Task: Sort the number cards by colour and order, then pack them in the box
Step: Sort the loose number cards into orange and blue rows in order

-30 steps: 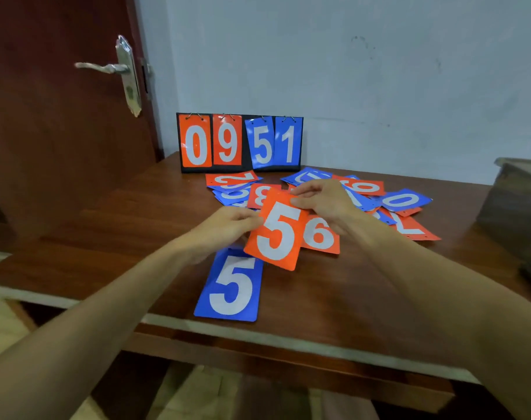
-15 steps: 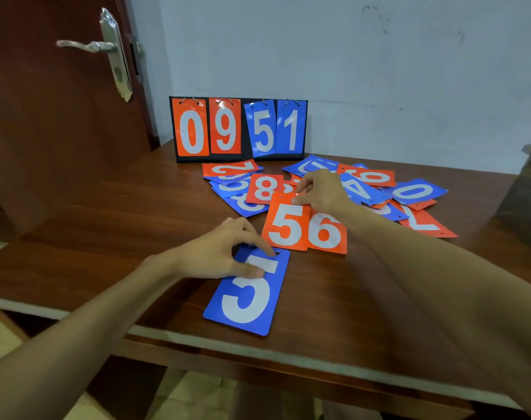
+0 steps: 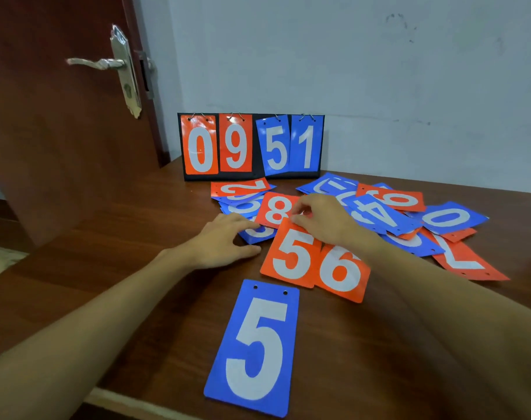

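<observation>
Pinching orange 5 card (image 3: 292, 259) by its top edge, right hand (image 3: 322, 220) curls (left hand (image 3: 224, 244) lies relaxed).

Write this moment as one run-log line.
left hand: touches half-buried blue card | right hand: at top edge of orange 5, grip unclear | blue 5: apart, nearest | orange 5 overlaps orange 6

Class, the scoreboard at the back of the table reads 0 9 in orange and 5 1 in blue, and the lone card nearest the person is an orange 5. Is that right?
No. The head view shows the lone card nearest the person is a blue 5, not orange. The scoreboard at the back of the table reads as stated.
</observation>
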Tool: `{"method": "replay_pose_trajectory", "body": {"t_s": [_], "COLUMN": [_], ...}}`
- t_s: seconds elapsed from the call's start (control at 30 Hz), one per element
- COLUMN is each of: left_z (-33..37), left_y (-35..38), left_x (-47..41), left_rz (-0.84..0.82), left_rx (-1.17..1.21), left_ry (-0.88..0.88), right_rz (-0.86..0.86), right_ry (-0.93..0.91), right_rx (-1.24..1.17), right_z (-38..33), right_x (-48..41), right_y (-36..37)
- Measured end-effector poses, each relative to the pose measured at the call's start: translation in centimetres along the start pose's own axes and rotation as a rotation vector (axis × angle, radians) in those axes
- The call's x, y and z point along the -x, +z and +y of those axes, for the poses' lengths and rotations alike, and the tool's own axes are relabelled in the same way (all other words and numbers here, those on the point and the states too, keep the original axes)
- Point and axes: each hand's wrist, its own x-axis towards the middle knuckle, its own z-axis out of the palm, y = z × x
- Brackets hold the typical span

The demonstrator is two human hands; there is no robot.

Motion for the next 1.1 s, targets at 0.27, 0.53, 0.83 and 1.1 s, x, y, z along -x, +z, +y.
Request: {"method": "replay_pose_trajectory", "body": {"t_s": [0.27, 0.53, 0.83, 1.1], "left_z": [-1.5, -3.8, -3.2, 2.1], "left_y": [-0.4, -0.8, -4.2, -3.3], "left_x": [-3.6, -3.6, -1.9, 0.4], "left_rz": [0.133, 0.405, 0.64, 0.653], "left_rx": [-0.191, -0.283, 0.1, -0.173], "left_ry": [0.14, 0.18, -0.04, 0.256], "right_rz": [-0.199, -0.148, 0.205, -0.002], "right_ry": [-0.092, -0.09, -0.117, 0.437], "right_rx": [0.094, -0.04, -0.17, -1.332], "right_z": [-1.1, -1.7, -5.0, -5.4], "right_x": [-2.8, -3.7, -5.0, -1.3], "right_y": [2.1, 2.4, 1.7, -2.2]}}
